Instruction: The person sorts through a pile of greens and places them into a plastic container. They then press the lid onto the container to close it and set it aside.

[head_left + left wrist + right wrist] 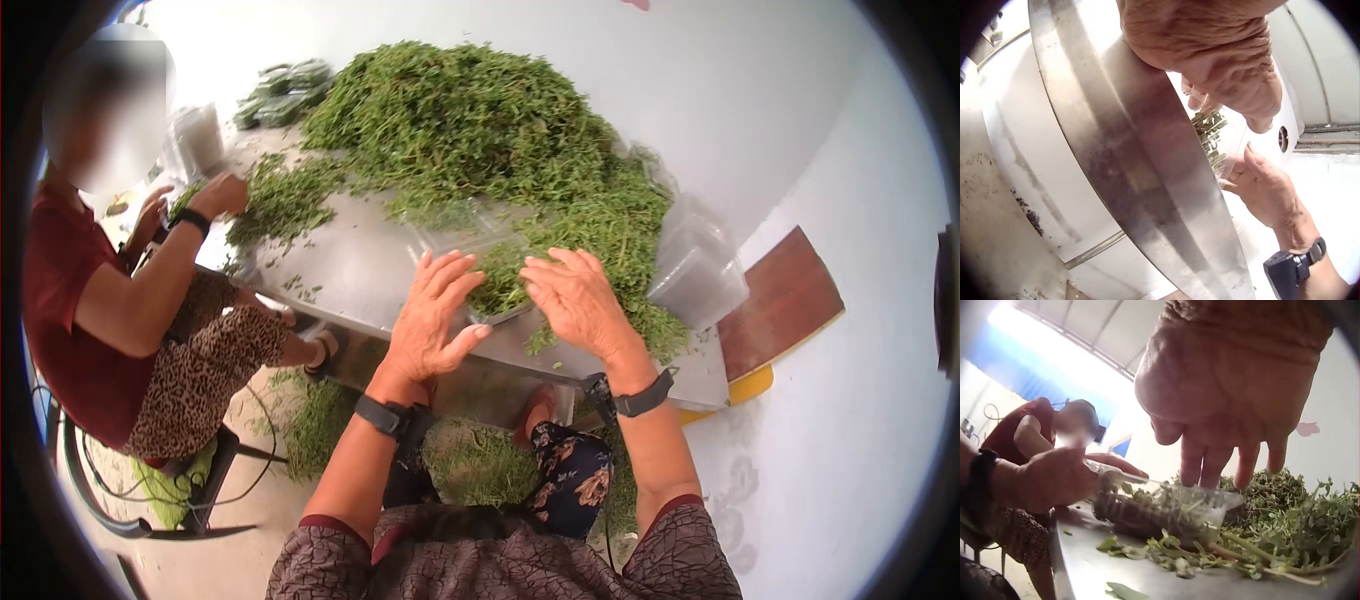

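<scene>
A clear plastic box (497, 312) filled with leafy green stems (500, 282) sits at the front of the metal table. Its transparent lid (462, 222) stands raised on the far side. My left hand (432, 318) is at the box's left end, fingers extended and thumb spread toward its front edge. Over the right end is my right hand (580, 300). In the right wrist view, the right hand's fingers (1194, 459) reach straight down to the box's rim, while the left hand (1054, 481) lies along the opposite end. Neither hand grips the box.
A large heap of greens (470, 120) covers the back of the table (345, 255). Empty clear boxes (700, 265) are stacked right, beside a reddish-brown board (780, 300). Filled packs (285, 92) lie at back left. Another person (120, 300) sits at left, handling greens.
</scene>
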The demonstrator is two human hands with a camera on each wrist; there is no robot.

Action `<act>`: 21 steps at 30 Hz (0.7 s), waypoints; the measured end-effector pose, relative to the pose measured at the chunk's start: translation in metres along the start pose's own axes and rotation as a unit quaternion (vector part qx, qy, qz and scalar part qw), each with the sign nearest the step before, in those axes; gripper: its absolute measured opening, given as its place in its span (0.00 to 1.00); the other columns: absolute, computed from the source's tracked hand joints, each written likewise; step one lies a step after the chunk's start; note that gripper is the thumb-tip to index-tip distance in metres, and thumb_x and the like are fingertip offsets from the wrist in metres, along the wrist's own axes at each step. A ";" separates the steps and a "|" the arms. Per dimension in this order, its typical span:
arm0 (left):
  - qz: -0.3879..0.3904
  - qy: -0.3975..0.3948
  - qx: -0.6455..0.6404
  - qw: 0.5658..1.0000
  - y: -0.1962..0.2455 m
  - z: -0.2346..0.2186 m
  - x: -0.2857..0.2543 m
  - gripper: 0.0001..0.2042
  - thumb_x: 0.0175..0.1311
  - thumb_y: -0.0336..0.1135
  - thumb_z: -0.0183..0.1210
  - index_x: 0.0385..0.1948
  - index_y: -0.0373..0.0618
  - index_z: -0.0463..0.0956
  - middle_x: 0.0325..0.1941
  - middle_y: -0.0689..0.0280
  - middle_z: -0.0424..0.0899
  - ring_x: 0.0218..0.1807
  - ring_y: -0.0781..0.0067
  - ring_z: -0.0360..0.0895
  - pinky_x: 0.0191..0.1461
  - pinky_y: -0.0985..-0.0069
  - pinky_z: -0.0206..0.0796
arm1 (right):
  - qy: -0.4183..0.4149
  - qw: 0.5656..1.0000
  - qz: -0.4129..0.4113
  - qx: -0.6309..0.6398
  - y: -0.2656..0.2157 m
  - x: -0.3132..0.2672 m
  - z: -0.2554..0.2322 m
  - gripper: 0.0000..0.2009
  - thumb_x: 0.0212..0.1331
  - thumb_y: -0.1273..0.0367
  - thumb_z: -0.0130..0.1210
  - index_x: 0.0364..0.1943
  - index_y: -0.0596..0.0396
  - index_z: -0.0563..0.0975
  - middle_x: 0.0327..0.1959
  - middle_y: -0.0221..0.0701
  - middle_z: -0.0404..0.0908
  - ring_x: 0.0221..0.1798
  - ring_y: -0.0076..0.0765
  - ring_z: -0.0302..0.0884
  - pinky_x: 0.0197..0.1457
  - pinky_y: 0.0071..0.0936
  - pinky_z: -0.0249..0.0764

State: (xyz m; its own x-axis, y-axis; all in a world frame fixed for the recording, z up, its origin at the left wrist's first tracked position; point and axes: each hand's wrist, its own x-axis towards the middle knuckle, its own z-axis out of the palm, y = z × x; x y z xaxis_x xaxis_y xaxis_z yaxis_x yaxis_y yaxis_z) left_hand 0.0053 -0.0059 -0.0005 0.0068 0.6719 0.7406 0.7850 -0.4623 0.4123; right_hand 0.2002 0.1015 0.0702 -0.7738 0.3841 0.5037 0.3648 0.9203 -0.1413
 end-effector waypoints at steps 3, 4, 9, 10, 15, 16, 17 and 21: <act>-0.022 0.008 0.012 1.000 -0.003 0.000 -0.002 0.31 0.56 0.56 0.53 0.55 0.42 0.71 0.65 0.56 0.67 0.70 0.49 0.57 0.75 0.49 0.36 | 0.036 0.999 -0.027 -0.010 -0.019 -0.008 -0.005 0.13 0.58 0.64 0.54 0.42 0.56 0.81 0.48 0.35 0.82 0.57 0.47 0.71 0.63 0.44 0.59; -0.022 0.013 0.010 1.000 -0.002 0.000 -0.002 0.30 0.55 0.56 0.54 0.54 0.42 0.71 0.62 0.55 0.70 0.69 0.49 0.58 0.74 0.50 0.39 | 0.034 0.998 -0.041 -0.014 -0.025 -0.010 -0.005 0.13 0.56 0.65 0.56 0.41 0.56 0.80 0.49 0.35 0.81 0.56 0.45 0.71 0.62 0.43 0.60; -0.032 -0.018 0.008 0.999 0.000 -0.003 0.000 0.30 0.52 0.54 0.58 0.51 0.40 0.73 0.53 0.52 0.73 0.62 0.49 0.64 0.67 0.54 0.52 | 0.009 0.997 -0.032 -0.064 -0.037 -0.018 0.006 0.13 0.51 0.67 0.60 0.41 0.55 0.79 0.53 0.34 0.78 0.55 0.41 0.70 0.57 0.40 0.62; -0.044 -0.030 0.009 0.999 0.002 -0.004 0.000 0.29 0.51 0.53 0.60 0.50 0.40 0.73 0.51 0.52 0.74 0.60 0.50 0.66 0.64 0.56 0.57 | 0.017 0.998 -0.033 -0.054 -0.035 -0.019 0.011 0.13 0.51 0.68 0.61 0.41 0.55 0.79 0.53 0.34 0.78 0.55 0.41 0.70 0.56 0.40 0.62; -0.038 0.026 0.010 0.999 0.002 0.001 -0.002 0.29 0.52 0.53 0.60 0.50 0.40 0.73 0.53 0.53 0.73 0.59 0.49 0.66 0.63 0.57 0.58 | 0.063 0.997 -0.001 -0.050 -0.025 -0.020 0.010 0.14 0.51 0.69 0.61 0.43 0.55 0.78 0.53 0.35 0.77 0.55 0.41 0.70 0.57 0.39 0.63; -0.025 0.065 -0.001 0.998 0.003 0.001 -0.001 0.29 0.53 0.53 0.59 0.50 0.40 0.73 0.56 0.53 0.72 0.61 0.48 0.65 0.65 0.57 0.57 | 0.049 0.995 0.031 -0.081 -0.019 -0.019 0.006 0.15 0.52 0.69 0.60 0.46 0.54 0.78 0.55 0.37 0.76 0.54 0.42 0.71 0.57 0.39 0.65; -0.026 0.066 -0.001 0.997 0.002 0.001 -0.001 0.29 0.53 0.53 0.59 0.50 0.40 0.73 0.56 0.53 0.72 0.61 0.48 0.65 0.65 0.57 0.57 | 0.048 0.995 0.030 -0.080 -0.011 -0.020 0.003 0.15 0.52 0.69 0.60 0.46 0.54 0.78 0.55 0.37 0.76 0.54 0.42 0.71 0.57 0.39 0.65; 0.002 0.067 0.008 0.998 0.000 0.001 -0.003 0.28 0.55 0.51 0.56 0.54 0.40 0.70 0.64 0.53 0.66 0.67 0.47 0.59 0.69 0.55 0.51 | 0.036 0.987 0.121 -0.094 0.024 -0.023 -0.018 0.18 0.52 0.72 0.59 0.50 0.55 0.77 0.58 0.41 0.74 0.50 0.47 0.77 0.54 0.42 0.73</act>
State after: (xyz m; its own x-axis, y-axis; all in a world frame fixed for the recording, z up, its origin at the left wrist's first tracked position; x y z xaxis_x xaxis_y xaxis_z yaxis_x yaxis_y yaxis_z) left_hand 0.0057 -0.0072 -0.0029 -0.0713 0.5865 0.8068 0.7951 -0.4549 0.4010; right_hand 0.2360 0.1139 0.0702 -0.6155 0.5792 0.5346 0.6303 0.7689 -0.1074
